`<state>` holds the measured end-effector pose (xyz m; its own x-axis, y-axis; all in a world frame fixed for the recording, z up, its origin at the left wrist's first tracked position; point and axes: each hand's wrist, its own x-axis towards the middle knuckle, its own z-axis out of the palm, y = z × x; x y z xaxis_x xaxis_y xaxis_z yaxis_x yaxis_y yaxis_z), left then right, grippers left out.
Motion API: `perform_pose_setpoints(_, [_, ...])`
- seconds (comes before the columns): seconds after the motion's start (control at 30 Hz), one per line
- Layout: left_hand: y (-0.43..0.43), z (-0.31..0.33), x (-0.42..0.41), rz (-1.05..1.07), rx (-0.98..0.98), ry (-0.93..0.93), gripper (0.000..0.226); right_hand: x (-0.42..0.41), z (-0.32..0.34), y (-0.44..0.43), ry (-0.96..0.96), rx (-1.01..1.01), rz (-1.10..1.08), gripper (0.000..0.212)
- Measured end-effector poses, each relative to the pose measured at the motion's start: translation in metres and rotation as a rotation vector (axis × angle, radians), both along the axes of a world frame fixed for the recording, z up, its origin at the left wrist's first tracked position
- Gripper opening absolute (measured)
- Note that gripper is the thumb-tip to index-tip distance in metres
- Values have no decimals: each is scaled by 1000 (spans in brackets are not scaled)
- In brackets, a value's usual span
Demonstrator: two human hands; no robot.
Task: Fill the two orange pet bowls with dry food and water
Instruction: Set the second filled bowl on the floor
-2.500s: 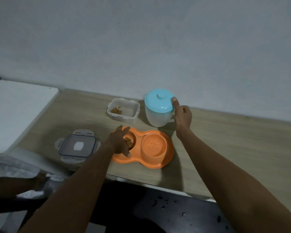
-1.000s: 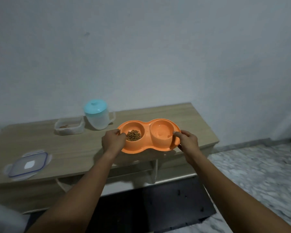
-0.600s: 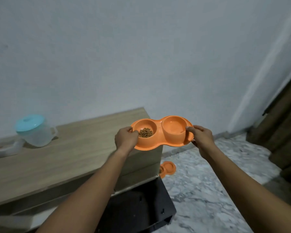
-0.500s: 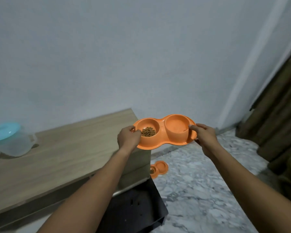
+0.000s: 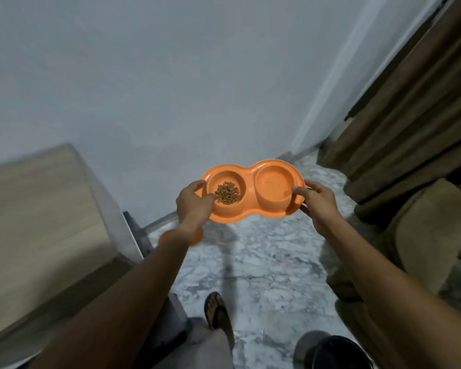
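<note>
An orange double pet bowl [image 5: 250,211] is held in the air over the marble floor, roughly level. Its left well holds a small heap of brown dry food [image 5: 227,195]; the right well [image 5: 274,185] looks glossy, and I cannot tell whether it holds water. My left hand [image 5: 193,205] grips the left end, thumb over the rim. My right hand [image 5: 317,205] grips the right end, thumb on top of the rim. A second orange object [image 5: 197,237] lies on the floor, mostly hidden behind my left forearm.
The wooden table [image 5: 37,222] is at the left, its corner close to my left arm. Brown curtains [image 5: 410,102] and a tan cushioned seat [image 5: 426,235] stand at the right. My sandalled foot [image 5: 217,312] is on the grey marble floor [image 5: 264,262]; a dark round object [image 5: 333,352] sits bottom right.
I lifted the double bowl off the table with both hands and turned right, carrying it out over the floor. The jug and food containers have left the view.
</note>
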<state>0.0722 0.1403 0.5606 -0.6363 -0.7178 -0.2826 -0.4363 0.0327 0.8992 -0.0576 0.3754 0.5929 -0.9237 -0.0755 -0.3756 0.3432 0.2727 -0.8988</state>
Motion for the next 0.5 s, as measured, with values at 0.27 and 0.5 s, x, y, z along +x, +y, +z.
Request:
perform_pose_setpoints(0.27, [-13,-142,-124,68,-65,-130,48,-151,-123,-38,-212,76,75,33])
perform_pose_setpoints(0.5, [-16,-398,-186,260,-143,-193,27,-251,-358,-87,-289,159,216,34])
